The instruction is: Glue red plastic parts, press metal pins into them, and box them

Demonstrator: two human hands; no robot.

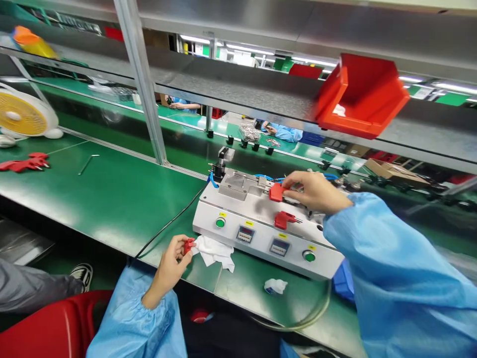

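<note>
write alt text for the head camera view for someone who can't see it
A person in blue sleeves works at a grey benchtop machine on a green bench: the right hand holds a red plastic part on its fixture, while the left hand pinches a smaller red piece beside a white cloth.

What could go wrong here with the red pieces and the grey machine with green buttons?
1. The right hand holds a red part on top of the machine. If it started, perhaps from a bumped green button, fingers might get pinched.
2. The left hand pinches a small red piece near the edge of the bench. It could slip and fall off.
</note>
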